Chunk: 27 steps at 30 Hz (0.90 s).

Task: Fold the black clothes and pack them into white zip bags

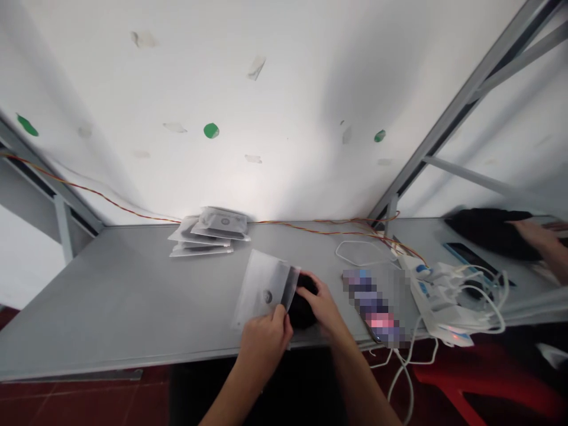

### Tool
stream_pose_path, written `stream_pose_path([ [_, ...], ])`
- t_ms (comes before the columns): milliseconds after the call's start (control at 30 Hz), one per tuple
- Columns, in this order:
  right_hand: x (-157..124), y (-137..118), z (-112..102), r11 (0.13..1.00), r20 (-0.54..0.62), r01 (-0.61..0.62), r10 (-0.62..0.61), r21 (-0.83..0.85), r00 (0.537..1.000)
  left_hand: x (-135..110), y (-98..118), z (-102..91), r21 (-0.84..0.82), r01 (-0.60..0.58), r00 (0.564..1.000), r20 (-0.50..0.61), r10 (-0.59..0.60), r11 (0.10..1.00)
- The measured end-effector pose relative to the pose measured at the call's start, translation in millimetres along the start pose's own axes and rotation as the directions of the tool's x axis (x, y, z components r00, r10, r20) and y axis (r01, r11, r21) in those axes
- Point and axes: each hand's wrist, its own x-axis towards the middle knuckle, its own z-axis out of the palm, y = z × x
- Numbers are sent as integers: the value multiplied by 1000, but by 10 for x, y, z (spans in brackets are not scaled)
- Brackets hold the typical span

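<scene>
My left hand (267, 336) pinches the lower edge of a frosted zip bag (261, 283) with a small round dark mark on it. The bag's mouth faces right, towards a soft black bundle (302, 310) that looks like folded cloth. Around that bundle my right hand (323, 305) is closed, its thumb and fingers over the top near the bag's opening. How far the bundle reaches into the bag is hard to tell. Further back on the grey table (110, 302) lies a stack of similar filled zip bags (222, 223).
Right of my hands lies a phone (375, 310) with a blurred screen. Beyond it sits a white power strip (437, 313) crowded with plugs and cables. At far right, another person's hand (539, 236) touches a black item (490, 231). A red stool (483, 378) stands below.
</scene>
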Motion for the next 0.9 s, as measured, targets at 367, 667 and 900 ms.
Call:
stream_pose_path([
  [367, 50, 39, 504, 965, 192, -110, 65, 237, 979, -28, -23, -25, -54, -253, 957, -157, 242, 966],
  [667, -186, 117, 44, 964, 196, 67, -15, -258, 981, -427, -435, -205, -178, -262, 956, -186, 229, 949],
  [900, -586, 289, -172, 984, 193, 38, -4, -174, 981, -582, -345, -108, -237, -252, 914, -378, 150, 938],
])
